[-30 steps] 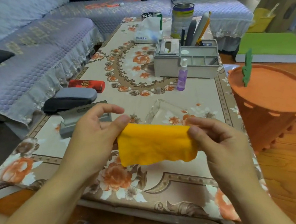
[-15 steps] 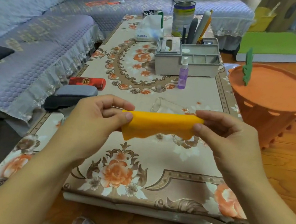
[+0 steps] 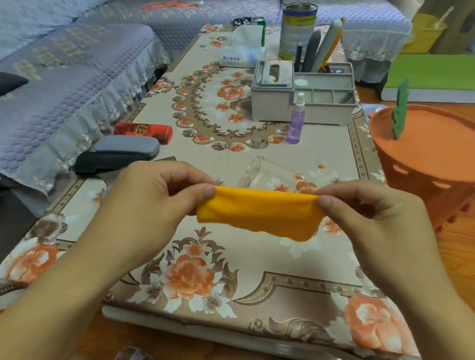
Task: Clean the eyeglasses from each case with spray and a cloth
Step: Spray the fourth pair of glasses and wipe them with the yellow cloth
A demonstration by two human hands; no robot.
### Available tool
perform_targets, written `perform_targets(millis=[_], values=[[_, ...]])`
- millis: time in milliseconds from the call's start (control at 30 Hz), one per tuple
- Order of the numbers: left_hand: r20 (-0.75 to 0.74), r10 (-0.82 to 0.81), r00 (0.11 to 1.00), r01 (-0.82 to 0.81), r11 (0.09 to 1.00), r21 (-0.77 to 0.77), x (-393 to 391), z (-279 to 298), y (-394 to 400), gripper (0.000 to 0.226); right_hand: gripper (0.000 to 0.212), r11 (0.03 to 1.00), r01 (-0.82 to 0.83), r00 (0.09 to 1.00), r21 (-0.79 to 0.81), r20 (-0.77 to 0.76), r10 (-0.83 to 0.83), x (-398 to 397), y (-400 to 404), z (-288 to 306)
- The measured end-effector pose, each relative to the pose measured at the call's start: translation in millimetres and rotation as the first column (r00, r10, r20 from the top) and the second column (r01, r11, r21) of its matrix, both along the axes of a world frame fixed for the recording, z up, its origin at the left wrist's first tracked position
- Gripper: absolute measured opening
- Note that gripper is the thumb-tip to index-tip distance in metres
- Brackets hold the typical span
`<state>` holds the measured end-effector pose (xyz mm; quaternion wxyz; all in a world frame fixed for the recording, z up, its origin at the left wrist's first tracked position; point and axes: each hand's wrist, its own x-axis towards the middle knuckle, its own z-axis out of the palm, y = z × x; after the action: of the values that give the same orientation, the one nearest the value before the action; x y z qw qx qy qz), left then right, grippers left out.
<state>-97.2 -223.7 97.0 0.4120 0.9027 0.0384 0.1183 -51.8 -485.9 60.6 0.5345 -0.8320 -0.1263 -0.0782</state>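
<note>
The floral-covered table (image 3: 263,159) bears eyeglass cases (image 3: 127,145), a spray bottle (image 3: 296,120) and an organizer (image 3: 310,98).

Orange cloth (image 3: 259,211) went from a loose hanging sheet, pinched at its top corners, to a folded flat band stretched level between left hand (image 3: 149,198) and right hand (image 3: 375,228). Both hands rose and moved away from the near counter (image 3: 242,316) edge. Thumb-and-finger grip on each end unchanged in kind; more cloth bunched under the fingers.
</note>
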Motion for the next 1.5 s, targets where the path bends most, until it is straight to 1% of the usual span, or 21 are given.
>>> perform_targets(millis=[67,100,167,233,300,333,367,400,500,567,633,700,800,867,967,1067,1167,1233,1333,1433,1500], values=[[-0.054,-0.07,0.996,0.071,0.997,0.028,-2,10,4,0.007,0.006,0.999,-0.051,0.999,-0.013,0.013,0.051,-1,-5,9],[-0.103,-0.128,0.986,0.128,0.992,-0.013,-2,16,7,0.011,0.004,0.994,-0.104,0.995,0.019,-0.013,0.104,-3,-7,14],[-0.184,-0.32,0.929,0.263,0.924,-0.279,-1,23,15,0.019,0.01,0.958,-0.211,0.967,0.195,-0.102,0.234,-5,-11,23],[-0.181,-0.523,0.833,0.3,0.701,-0.647,3,19,16,0.018,0.017,0.859,-0.289,0.892,0.423,-0.206,0.402,-4,-9,25],[-0.146,-0.645,0.75,0.167,0.398,-0.902,10,7,10,0.024,0.019,0.766,-0.245,0.783,0.594,-0.344,0.518,-1,-4,19],[-0.144,-0.667,0.731,0.073,0.287,-0.955,12,0,5,0.026,0.015,0.741,-0.198,0.713,0.641,-0.425,0.558,2,-1,14],[-0.158,-0.669,0.727,-0.004,0.226,-0.974,15,-8,2,0.026,0.012,0.737,-0.156,0.638,0.658,-0.502,0.584,5,2,11],[-0.19,-0.659,0.728,-0.063,0.211,-0.975,17,-14,-1,0.024,0.015,0.749,-0.124,0.574,0.651,-0.569,0.59,7,3,7],[-0.269,-0.63,0.729,-0.146,0.241,-0.959,20,-27,-3,0.025,0.034,0.786,-0.045,0.479,0.617,-0.677,0.559,13,0,-3],[-0.322,-0.594,0.737,-0.203,0.26,-0.944,19,-29,-5,0.04,0.042,0.805,-0.036,0.472,0.593,-0.699,0.536,14,-1,-7],[-0.357,-0.55,0.755,-0.235,0.281,-0.93,18,-28,-8,0.044,0.046,0.797,-0.036,0.475,0.603,-0.691,0.545,13,-1,-9],[-0.37,-0.525,0.766,-0.211,0.338,-0.917,16,-27,-9,0.048,0.043,0.801,-0.07,0.506,0.594,-0.671,0.542,13,-1,-10],[-0.388,-0.4,0.83,-0.163,0.492,-0.856,16,-30,-7,0.046,0.036,0.852,-0.105,0.614,0.513,-0.641,0.461,13,-1,-16],[-0.387,-0.311,0.868,-0.145,0.587,-0.797,17,-33,-6,0.031,0.036,0.899,-0.123,0.685,0.42,-0.62,0.383,14,-2,-18],[-0.355,-0.259,0.898,-0.113,0.644,-0.756,15,-31,-5,0.017,0.038,0.899,-0.15,0.698,0.412,-0.6,0.391,14,-5,-16],[-0.324,-0.284,0.903,-0.072,0.643,-0.763,12,-29,-1,0.02,0.025,0.865,-0.212,0.685,0.455,-0.562,0.464,12,-8,-11],[-0.307,-0.288,0.907,-0.071,0.615,-0.785,9,-28,-1,0.033,0.025,0.817,-0.222,0.653,0.532,-0.541,0.53,10,-8,-7],[-0.316,-0.281,0.906,-0.139,0.509,-0.85,10,-33,-8,0.044,0.031,0.808,-0.162,0.634,0.567,-0.567,0.526,10,-5,-9],[-0.415,-0.312,0.855,-0.306,0.344,-0.888,12,-41,-20,0.042,0.038,0.833,-0.017,0.578,0.553,-0.674,0.459,11,5,-19],[-0.441,-0.323,0.837,-0.322,0.361,-0.875,13,-51,-21,0.042,0.036,0.821,0.036,0.509,0.57,-0.717,0.476,11,5,-24],[-0.433,-0.293,0.852,-0.297,0.411,-0.862,11,-54,-16,0.053,0.036,0.828,0.004,0.538,0.561,-0.699,0.471,11,1,-24]])
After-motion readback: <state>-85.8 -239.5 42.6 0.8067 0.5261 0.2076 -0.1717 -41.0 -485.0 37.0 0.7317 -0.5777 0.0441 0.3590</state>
